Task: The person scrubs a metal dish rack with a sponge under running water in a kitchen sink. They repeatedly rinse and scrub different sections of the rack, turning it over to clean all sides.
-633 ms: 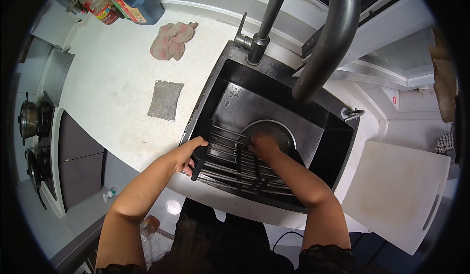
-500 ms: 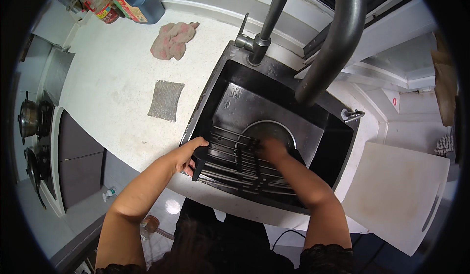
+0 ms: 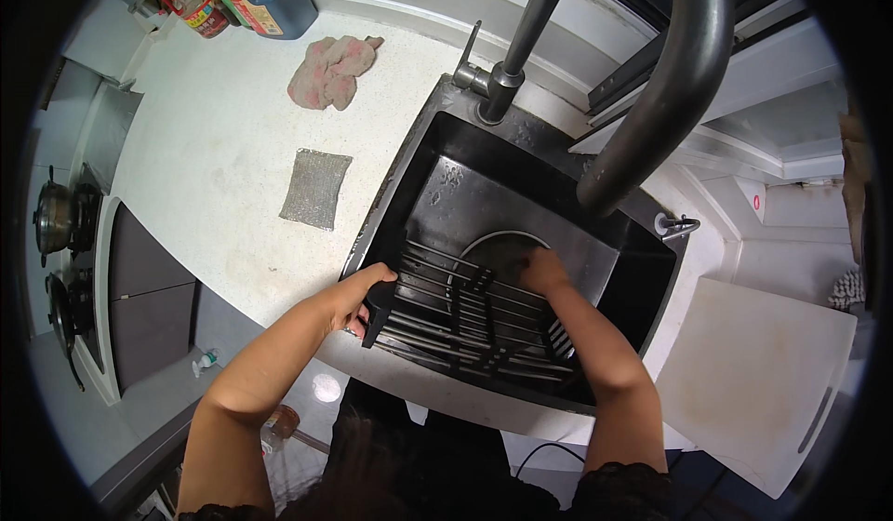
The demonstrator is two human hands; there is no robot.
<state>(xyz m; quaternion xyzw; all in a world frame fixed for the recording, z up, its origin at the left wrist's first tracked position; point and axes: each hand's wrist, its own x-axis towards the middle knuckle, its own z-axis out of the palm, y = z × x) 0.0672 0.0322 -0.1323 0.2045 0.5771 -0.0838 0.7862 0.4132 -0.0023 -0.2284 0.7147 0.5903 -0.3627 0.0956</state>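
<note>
My left hand (image 3: 366, 295) is closed round the black end of a dish rack (image 3: 476, 312) with metal rods, which lies tilted across the near side of the black sink (image 3: 642, 284). Beneath the rack's far edge, a round bowl or pan (image 3: 510, 234) with a pale rim rests on the sink bottom, partly covered. My right hand (image 3: 544, 272) reaches over the right part of that bowl, its fingers bent down toward the dark inside. Whatever those fingers hold, if anything, is hidden. A slatted piece (image 3: 560, 340) shows beside my right forearm.
A thick dark faucet (image 3: 656, 102) arches over the sink's far right side. On the left counter lie a grey scouring pad (image 3: 315, 189) and a crumpled cloth (image 3: 333, 73), with bottles (image 3: 265, 0) behind. A white cutting board (image 3: 753, 372) is at the right.
My right hand has moved off the rack, to the right and over the bowl. My left hand keeps its hold on the rack's end. The slatted piece by my right forearm has come into sight.
</note>
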